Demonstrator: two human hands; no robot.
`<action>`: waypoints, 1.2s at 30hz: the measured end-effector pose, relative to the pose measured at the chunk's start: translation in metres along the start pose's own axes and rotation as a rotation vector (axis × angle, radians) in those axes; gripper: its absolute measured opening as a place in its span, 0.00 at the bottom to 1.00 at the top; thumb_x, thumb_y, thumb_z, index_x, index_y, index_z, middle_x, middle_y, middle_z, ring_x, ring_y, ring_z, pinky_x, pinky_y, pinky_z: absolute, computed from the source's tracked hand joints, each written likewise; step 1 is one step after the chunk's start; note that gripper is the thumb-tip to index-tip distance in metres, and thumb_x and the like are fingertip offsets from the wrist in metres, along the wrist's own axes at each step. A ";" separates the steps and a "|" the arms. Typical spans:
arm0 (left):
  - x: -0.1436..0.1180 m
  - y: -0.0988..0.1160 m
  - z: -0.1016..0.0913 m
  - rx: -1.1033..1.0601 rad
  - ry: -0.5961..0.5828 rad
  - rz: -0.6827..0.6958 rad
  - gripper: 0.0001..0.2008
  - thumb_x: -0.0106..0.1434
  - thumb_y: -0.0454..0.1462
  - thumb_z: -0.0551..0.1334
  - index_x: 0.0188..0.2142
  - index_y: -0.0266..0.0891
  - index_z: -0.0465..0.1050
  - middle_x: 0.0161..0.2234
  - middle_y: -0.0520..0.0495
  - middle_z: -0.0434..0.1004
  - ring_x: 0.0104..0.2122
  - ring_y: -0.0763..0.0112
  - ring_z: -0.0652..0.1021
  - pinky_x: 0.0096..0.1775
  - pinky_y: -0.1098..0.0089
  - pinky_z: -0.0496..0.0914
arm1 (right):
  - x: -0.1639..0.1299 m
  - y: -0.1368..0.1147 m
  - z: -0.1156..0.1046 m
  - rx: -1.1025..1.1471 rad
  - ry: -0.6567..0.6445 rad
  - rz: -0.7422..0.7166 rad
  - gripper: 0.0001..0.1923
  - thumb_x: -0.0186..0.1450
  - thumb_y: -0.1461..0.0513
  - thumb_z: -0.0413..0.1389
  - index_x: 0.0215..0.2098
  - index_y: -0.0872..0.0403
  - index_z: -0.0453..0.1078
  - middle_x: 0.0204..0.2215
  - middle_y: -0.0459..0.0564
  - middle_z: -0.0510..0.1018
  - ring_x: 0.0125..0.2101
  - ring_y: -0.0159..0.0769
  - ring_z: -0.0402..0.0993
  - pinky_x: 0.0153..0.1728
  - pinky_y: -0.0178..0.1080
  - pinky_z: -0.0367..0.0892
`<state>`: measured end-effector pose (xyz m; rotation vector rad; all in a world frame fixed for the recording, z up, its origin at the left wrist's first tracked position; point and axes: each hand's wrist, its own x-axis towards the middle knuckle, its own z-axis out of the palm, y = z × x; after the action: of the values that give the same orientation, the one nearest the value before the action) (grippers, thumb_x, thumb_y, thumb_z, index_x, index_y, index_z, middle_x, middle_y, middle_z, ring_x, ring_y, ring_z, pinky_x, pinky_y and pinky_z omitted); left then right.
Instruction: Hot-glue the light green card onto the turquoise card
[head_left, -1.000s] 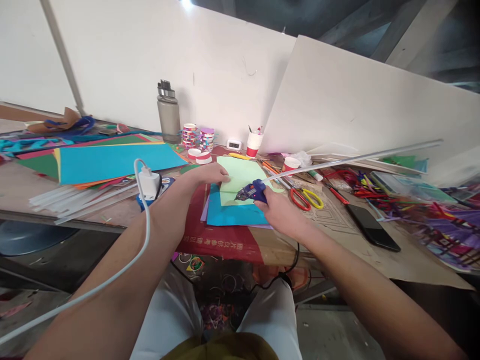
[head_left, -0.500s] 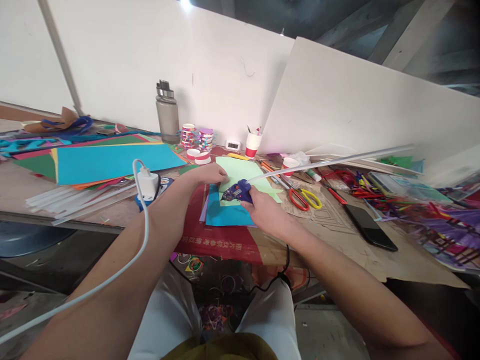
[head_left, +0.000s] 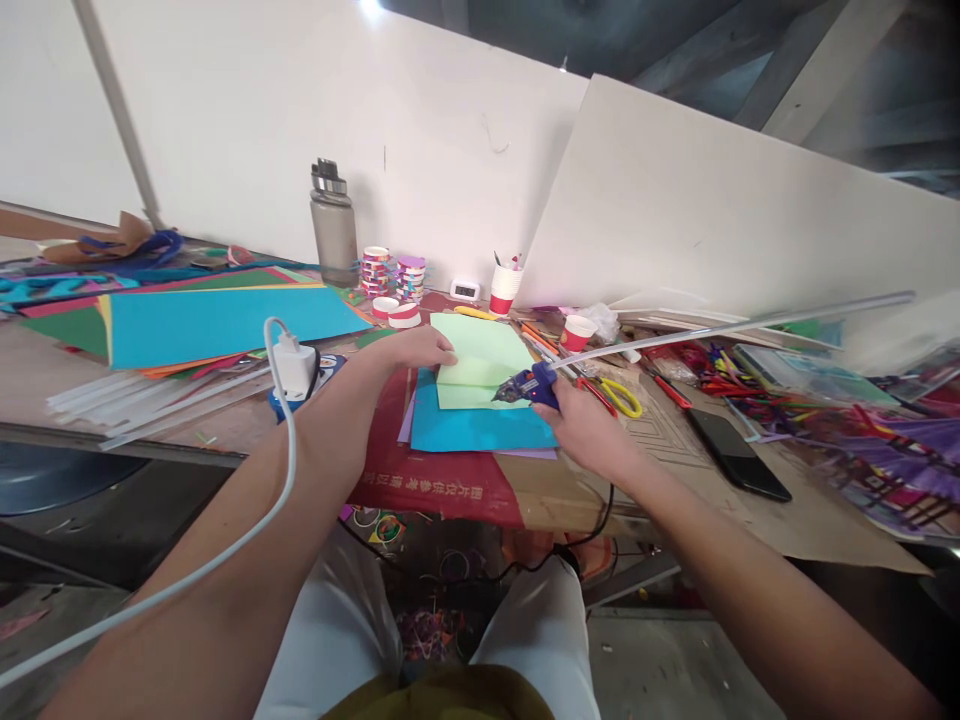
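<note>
My right hand [head_left: 581, 425] is closed round the handle of a small blue glue gun [head_left: 541, 383]. A long clear glue stick [head_left: 720, 328] juts out of its back, up to the right. The nozzle points left, just over the lower strip of a folded light green paper [head_left: 480, 345]. At that paper's left edge my left hand [head_left: 427, 348] pinches it, with the fingertips partly hidden. Beneath lie a blue sheet [head_left: 457, 430] and a purple sheet, on a red printed part of the table covering [head_left: 450, 485].
Scissors [head_left: 621, 397] and a black phone [head_left: 739, 455] lie to the right. At the back stand a water bottle [head_left: 334, 225], paper cups [head_left: 506, 288] and a small clock [head_left: 465, 291]. Coloured sheets [head_left: 232, 325] and loose glue sticks [head_left: 150, 400] are at left, near a white cable [head_left: 289, 480].
My right hand has moved the glue gun to the right along the lower part of the green paper. My left hand stays at the paper's left edge.
</note>
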<state>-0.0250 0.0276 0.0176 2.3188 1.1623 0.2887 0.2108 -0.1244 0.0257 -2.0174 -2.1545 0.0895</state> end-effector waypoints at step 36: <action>0.000 0.011 0.015 0.265 0.077 0.216 0.14 0.55 0.45 0.57 0.22 0.37 0.68 0.20 0.52 0.66 0.22 0.75 0.62 0.26 0.72 0.52 | 0.013 0.011 0.012 -0.067 0.067 0.116 0.15 0.67 0.59 0.47 0.49 0.58 0.62 0.43 0.61 0.76 0.43 0.45 0.74 0.39 0.39 0.63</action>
<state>-0.0115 0.0171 0.0111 2.6943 1.0393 0.3197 0.2190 -0.1097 0.0130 -2.1496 -2.0255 -0.0336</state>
